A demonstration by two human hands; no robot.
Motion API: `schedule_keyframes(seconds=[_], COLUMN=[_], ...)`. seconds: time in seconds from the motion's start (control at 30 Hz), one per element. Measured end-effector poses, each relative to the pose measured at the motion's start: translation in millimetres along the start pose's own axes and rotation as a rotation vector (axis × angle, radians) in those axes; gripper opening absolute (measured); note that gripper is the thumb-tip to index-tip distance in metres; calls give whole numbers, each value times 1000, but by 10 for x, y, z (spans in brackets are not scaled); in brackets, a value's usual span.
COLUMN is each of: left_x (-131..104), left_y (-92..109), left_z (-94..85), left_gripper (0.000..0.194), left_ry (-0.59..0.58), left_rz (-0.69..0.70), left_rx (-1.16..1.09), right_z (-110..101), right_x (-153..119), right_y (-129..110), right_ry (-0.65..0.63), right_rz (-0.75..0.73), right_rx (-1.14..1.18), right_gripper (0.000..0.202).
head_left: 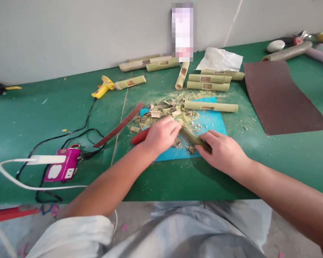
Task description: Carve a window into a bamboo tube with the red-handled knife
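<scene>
My right hand (223,148) is wrapped round the near end of a green bamboo tube (190,133), which slants away to the upper left. At the tube's far end my left hand (163,133) is closed, fingertips against the bamboo. A red handle (140,136) sticks out of the left fist on its left side; the tool's working end is hidden. Under both hands lies a blue sheet (215,123), partly covered by bamboo chips (155,114) and shavings. Just beyond, another bamboo tube (211,106) with a cut notch rests on the sheet.
Several notched bamboo tubes (208,86) lie farther back. A phone (182,32) leans on the wall. Brown sandpaper (282,96) lies right, a sandpaper strip (120,123) left. A yellow glue gun (104,87) and a purple power adapter (62,165) have trailing cables on the green table (156,186).
</scene>
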State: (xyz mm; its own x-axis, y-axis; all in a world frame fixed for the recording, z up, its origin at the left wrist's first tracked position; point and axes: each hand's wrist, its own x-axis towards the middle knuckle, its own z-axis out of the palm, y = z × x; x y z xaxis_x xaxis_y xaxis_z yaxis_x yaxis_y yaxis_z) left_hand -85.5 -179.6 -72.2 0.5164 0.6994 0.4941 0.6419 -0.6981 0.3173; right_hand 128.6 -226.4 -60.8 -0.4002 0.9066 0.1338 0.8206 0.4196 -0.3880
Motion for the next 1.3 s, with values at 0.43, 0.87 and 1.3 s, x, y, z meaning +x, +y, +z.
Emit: schedule_keyframes(seconds=[0.43,0.87,1.3], left_x=[3,111,123], left_y=[20,-164,-11], left_z=[2,-78,-115], left_gripper=[24,11,10], left_ry=[11,0,174], left_rz=[9,-103,-315], left_rx=[15,88,-313], right_z=[-2,-20,-28], right_x=[-1,4,10], right_y=[5,12,8], right_ry=[12,-32,-46], right_rz=[11,45,67], right_rx=[1,20,8], right_gripper=[20,22,25])
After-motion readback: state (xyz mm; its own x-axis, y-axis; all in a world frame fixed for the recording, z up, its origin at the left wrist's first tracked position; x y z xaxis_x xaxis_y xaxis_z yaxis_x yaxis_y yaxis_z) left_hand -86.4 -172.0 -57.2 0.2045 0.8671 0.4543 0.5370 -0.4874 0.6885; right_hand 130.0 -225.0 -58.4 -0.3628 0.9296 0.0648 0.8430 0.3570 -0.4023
